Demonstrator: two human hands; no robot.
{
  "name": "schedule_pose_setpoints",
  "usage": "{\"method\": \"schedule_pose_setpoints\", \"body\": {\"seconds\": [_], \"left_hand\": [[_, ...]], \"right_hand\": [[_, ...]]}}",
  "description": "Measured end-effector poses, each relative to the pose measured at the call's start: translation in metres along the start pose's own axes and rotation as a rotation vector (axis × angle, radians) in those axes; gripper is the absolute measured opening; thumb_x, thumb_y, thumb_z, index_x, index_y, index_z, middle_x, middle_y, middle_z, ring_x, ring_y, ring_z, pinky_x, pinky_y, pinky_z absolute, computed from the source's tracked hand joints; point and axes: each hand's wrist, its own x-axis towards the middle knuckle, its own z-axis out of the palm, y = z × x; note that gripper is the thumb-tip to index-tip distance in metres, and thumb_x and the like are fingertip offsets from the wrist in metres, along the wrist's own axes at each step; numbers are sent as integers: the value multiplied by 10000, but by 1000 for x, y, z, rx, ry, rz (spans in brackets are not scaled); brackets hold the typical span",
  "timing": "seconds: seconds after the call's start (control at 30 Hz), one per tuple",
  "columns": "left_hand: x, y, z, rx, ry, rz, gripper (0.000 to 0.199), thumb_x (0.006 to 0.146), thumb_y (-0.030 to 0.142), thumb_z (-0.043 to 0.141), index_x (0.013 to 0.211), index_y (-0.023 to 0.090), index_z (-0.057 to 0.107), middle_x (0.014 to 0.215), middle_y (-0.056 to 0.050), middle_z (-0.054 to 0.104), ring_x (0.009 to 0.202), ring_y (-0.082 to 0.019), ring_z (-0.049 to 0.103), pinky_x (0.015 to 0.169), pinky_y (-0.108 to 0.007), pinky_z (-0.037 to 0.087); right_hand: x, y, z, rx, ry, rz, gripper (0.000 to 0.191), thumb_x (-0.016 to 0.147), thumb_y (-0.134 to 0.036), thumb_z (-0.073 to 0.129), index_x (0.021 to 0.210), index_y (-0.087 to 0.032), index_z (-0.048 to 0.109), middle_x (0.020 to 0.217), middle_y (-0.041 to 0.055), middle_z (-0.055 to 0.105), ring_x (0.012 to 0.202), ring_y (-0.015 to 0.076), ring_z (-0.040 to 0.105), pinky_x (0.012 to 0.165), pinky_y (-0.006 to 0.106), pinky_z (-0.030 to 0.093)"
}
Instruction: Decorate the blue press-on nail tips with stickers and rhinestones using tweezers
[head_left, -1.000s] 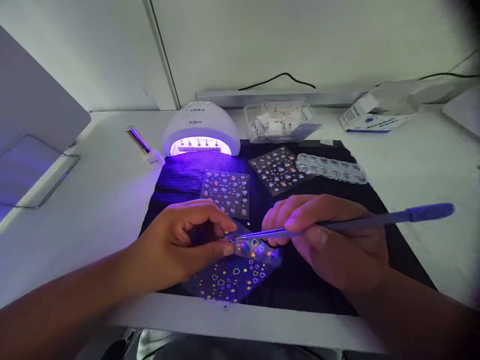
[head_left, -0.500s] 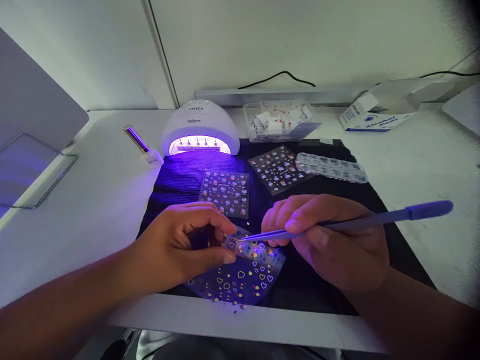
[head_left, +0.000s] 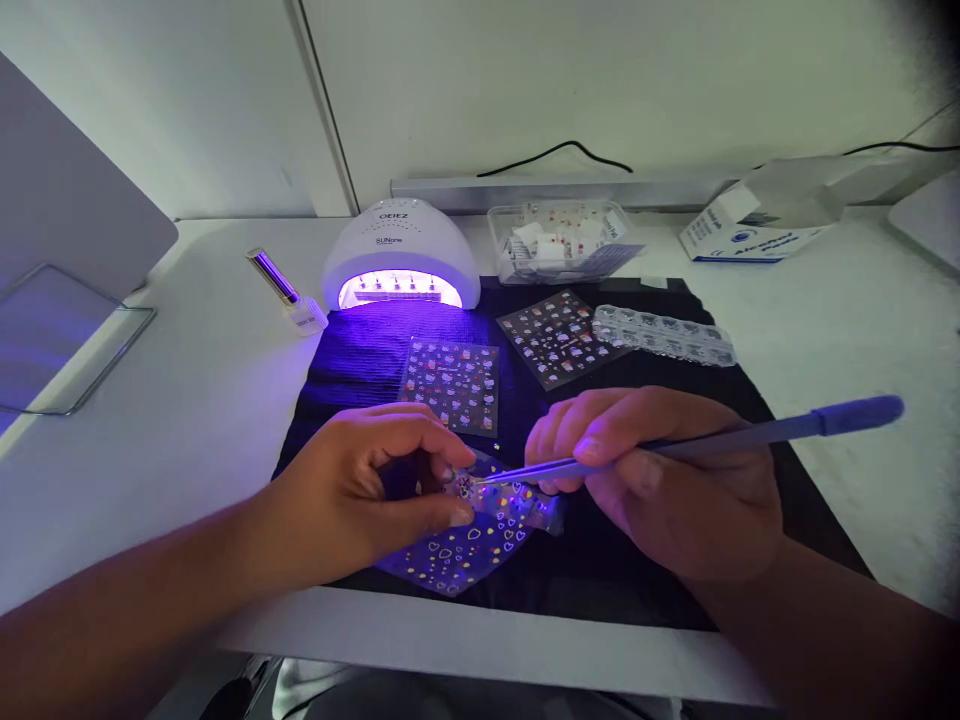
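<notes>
Fingers on my left hand (head_left: 390, 485) are pinched on the curled edge of a heart sticker sheet (head_left: 469, 550), right over the black mat (head_left: 600, 570). My right hand (head_left: 660, 480) has the tweezers (head_left: 720, 441) gripped like a pen, tips right at that edge; can't tell if they're touching it. Past my hands there's another sticker sheet (head_left: 451, 385), plus the nail lamp (head_left: 401, 250) glowing purple, with a polish bottle (head_left: 289, 292) just beside it.

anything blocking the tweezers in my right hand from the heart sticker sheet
Nothing visible: the tweezers in your right hand have their tips at the heart sticker sheet, just beside the fingertips of your left hand.
</notes>
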Motion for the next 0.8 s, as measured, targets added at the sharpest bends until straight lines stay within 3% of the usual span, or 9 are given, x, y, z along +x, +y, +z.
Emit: {"method": "schedule_pose_setpoints", "body": {"seconds": [0.8], "left_hand": [[1, 3, 0, 94, -6, 71, 99, 772, 129, 733, 867, 145, 710, 747, 6, 614, 678, -82, 581, 602, -189, 477]], "right_hand": [[2, 5, -2, 61, 69, 80, 111, 847, -277, 662, 854, -210, 752, 641, 20, 657, 541, 156, 617, 511, 328, 529]]}}
